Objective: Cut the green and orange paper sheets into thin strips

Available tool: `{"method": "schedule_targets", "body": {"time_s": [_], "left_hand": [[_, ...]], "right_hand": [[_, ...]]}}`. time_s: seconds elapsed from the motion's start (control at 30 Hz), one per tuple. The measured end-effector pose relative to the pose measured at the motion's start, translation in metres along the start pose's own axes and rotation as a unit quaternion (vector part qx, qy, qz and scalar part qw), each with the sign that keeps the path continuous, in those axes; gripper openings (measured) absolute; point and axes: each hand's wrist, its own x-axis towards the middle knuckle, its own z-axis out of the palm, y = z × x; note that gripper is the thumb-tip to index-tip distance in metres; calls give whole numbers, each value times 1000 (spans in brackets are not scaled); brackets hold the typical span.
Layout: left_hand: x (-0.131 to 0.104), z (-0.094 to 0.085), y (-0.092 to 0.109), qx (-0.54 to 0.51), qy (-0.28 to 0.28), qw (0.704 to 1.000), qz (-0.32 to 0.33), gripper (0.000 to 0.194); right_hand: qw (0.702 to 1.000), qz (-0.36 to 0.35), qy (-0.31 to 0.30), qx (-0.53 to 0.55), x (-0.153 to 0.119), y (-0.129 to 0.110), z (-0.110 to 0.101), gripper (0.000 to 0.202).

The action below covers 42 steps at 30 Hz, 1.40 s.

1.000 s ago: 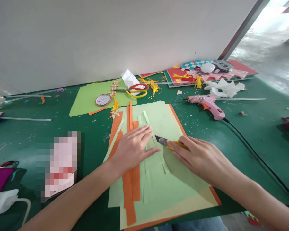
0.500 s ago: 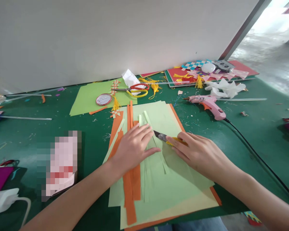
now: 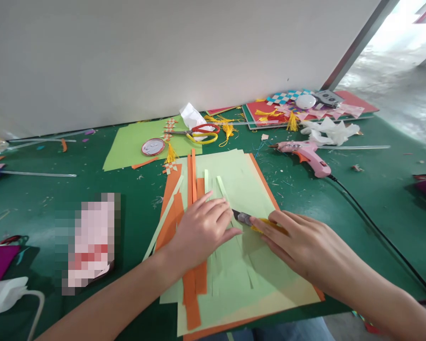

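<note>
My left hand [image 3: 206, 227] lies on the pale green paper [image 3: 262, 255], fingers stretched out and thumb apart. Its fingertips press on a narrow light green paper strip [image 3: 222, 186], which runs out from under them. My right hand [image 3: 296, 239] is closed around a yellow utility knife [image 3: 244, 217] whose dark blade points left. The blade tip is close to my left fingertips, on or just above the paper; which, I cannot tell. Orange paper strips [image 3: 200, 277] lie left of the paper's middle, partly under my left hand and forearm.
Scissors [image 3: 202, 134] and a round tin [image 3: 153, 147] rest on bright green paper [image 3: 122, 144] at the back. To the right lie a pink glue gun [image 3: 307, 155] with its cord, and white tissue [image 3: 332, 130]. A blurred pinkish object [image 3: 94, 237] is at left, near a white plug [image 3: 7, 296].
Both hands have moved toward me, the right one also slightly rightward with the knife. The narrow light green strip has shifted the same way under my left fingers.
</note>
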Motion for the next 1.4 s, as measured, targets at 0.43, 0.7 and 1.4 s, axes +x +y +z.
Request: {"method": "schedule_targets", "body": {"time_s": [0.43,0.7,1.4], "left_hand": [[0,8,-9,-4,-45,998,-53,68],[0,6,-7,8,-63,996,-63,70],[-1,7,-8,0,-51,996,-68,66]], "right_hand": [[999,8,-26,26,-10,-4,4,37],[1000,5,-9,-1,-6,-4,5,36],[1000,15,16,-8,15,6,10,28]]}}
